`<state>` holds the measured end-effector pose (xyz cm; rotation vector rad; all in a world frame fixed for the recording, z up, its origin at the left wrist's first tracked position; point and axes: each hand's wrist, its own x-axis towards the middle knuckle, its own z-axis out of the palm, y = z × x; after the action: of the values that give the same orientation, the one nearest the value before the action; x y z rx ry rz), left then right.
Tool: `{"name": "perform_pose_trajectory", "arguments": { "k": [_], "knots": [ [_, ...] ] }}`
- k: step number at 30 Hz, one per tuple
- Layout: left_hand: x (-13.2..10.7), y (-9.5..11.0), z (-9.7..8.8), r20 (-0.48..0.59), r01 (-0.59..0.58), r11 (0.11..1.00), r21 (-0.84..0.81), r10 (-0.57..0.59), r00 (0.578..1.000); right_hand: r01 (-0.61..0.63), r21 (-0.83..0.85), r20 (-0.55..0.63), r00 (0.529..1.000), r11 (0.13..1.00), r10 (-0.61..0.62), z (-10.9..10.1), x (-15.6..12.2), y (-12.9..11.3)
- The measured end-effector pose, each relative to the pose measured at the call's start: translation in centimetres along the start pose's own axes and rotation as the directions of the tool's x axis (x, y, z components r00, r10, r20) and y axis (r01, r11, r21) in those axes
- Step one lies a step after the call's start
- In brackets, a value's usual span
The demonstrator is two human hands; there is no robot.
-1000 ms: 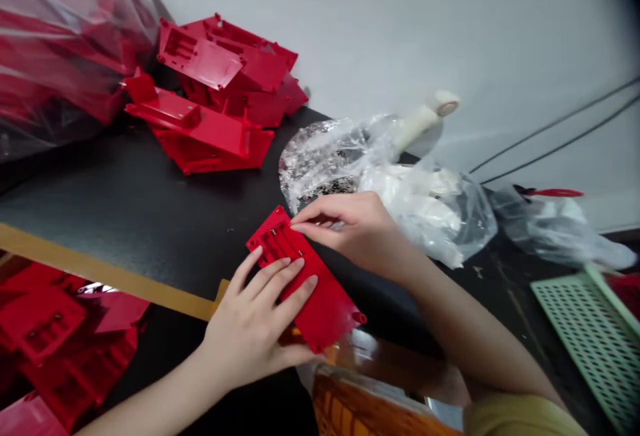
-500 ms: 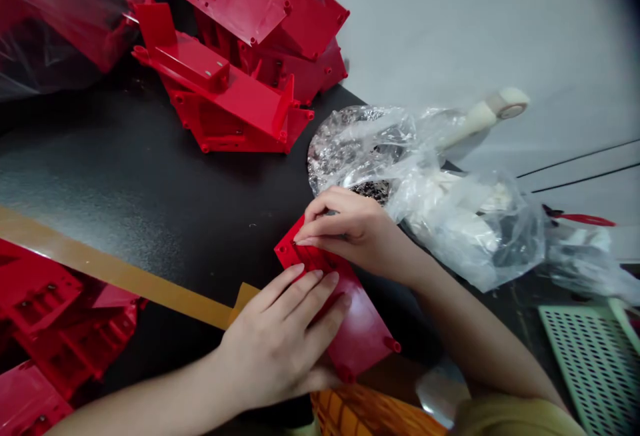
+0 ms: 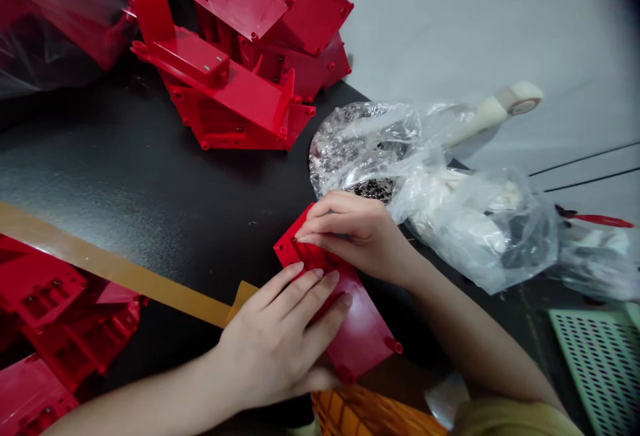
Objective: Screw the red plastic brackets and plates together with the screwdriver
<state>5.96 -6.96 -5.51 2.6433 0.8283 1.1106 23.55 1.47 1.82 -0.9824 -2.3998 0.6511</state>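
Our left hand (image 3: 280,343) lies nearly flat on a red plastic panel (image 3: 363,336), its fingers slightly spread and pressing down, while its thumb runs along the panel's lower edge. Our right hand (image 3: 355,233) is curled over the panel's upper end, its fingers close together, with the fingertips (image 3: 303,238) resting on the red surface; its thumb is hidden, so we cannot tell whether it pinches from below.

We hold the panel tilted across a black table (image 3: 125,176), just inside a tan strip (image 3: 120,266) along its edge. Red molded plastic housings (image 3: 235,96) are piled beyond our hands, and more red parts (image 3: 45,309) lie at lower left. Beside our right hand sits a clear plastic bag (image 3: 465,223) holding white parts. A green perforated tray (image 3: 603,369) lies at far right, and an orange woven basket (image 3: 373,413) shows below the panel.
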Motion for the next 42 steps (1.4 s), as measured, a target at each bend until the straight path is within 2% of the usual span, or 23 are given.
{"name": "perform_pose_trajectory", "arguments": {
  "k": [4,8,12,15,19,22,24,25,27,28,29,30,31,33,37,40,42],
  "knots": [
    [0.0,0.0,0.1,0.003,0.002,1.0,0.003,-0.002,1.0,-0.006,0.008,-0.007,1.0,1.0,0.006,0.1,-0.1,0.2],
    [0.1,0.0,0.2,-0.001,0.015,1.0,-0.007,-0.015,1.0,0.057,-0.07,-0.031,0.998,0.996,-0.059,0.3,-0.2,0.4],
    [0.1,0.1,0.2,-0.013,0.023,1.0,-0.021,-0.023,1.0,0.098,-0.259,-0.027,0.994,0.961,-0.108,0.4,-0.5,0.0],
    [0.1,0.0,0.1,-0.01,0.023,1.0,-0.014,-0.024,1.0,0.128,-0.455,-0.013,0.988,0.881,-0.151,0.3,-0.7,-0.8],
    [0.0,0.0,0.0,0.014,0.016,1.0,-0.016,-0.016,1.0,0.224,-0.544,0.113,0.975,0.809,-0.193,0.1,-0.4,-2.2],
    [-0.1,0.0,0.1,0.017,0.013,1.0,-0.025,-0.013,1.0,0.239,-0.615,0.238,0.965,0.751,-0.113,0.0,0.1,-3.4],
    [-0.1,0.0,0.1,0.015,0.03,0.999,-0.025,-0.03,0.999,0.199,-0.662,0.255,0.966,0.723,-0.032,-0.5,0.1,-4.1],
    [-0.1,0.0,0.1,0.017,0.039,0.999,-0.023,-0.039,0.999,0.148,-0.658,0.237,0.971,0.738,0.017,-1.0,-0.2,-4.3],
    [0.0,0.0,-0.1,0.026,0.041,0.999,-0.018,-0.04,0.999,-0.054,-0.605,0.112,0.982,0.794,0.152,-2.5,-1.7,-4.2],
    [0.0,0.1,-0.1,0.029,0.036,0.999,-0.017,-0.035,0.999,-0.188,-0.558,0.039,0.967,0.809,0.251,-3.4,-2.7,-3.9],
    [0.1,0.2,-0.2,0.026,0.032,0.999,-0.013,-0.031,0.999,-0.342,-0.538,-0.074,0.93,0.77,0.361,-4.3,-4.1,-3.3],
    [0.1,0.5,-0.2,0.02,0.035,0.999,-0.006,-0.035,0.999,-0.459,-0.561,-0.147,0.874,0.689,0.463,-4.9,-5.5,-2.6],
    [0.2,0.9,-0.1,0.013,0.05,0.999,0.004,-0.05,0.999,-0.493,-0.598,-0.108,0.831,0.632,0.546,-5.4,-7.0,-1.7],
    [0.4,2.2,0.1,-0.004,0.112,0.993,0.04,-0.112,0.994,-0.503,-0.63,-0.115,0.814,0.592,0.57,-5.3,-10.0,0.2],
    [0.6,5.4,0.4,-0.015,0.242,0.961,0.131,-0.243,0.97,-0.483,-0.666,-0.217,0.854,0.569,0.472,-2.9,-13.8,2.8],
    [0.1,6.2,-0.3,-0.058,0.2,0.973,0.111,-0.194,0.979,-0.432,-0.668,-0.224,0.893,0.605,0.391,-1.6,-14.5,2.8],
    [-0.4,5.3,-1.3,-0.112,0.136,0.988,0.079,-0.127,0.986,-0.373,-0.654,-0.182,0.922,0.658,0.341,-1.3,-14.2,2.4]
  ]
}}
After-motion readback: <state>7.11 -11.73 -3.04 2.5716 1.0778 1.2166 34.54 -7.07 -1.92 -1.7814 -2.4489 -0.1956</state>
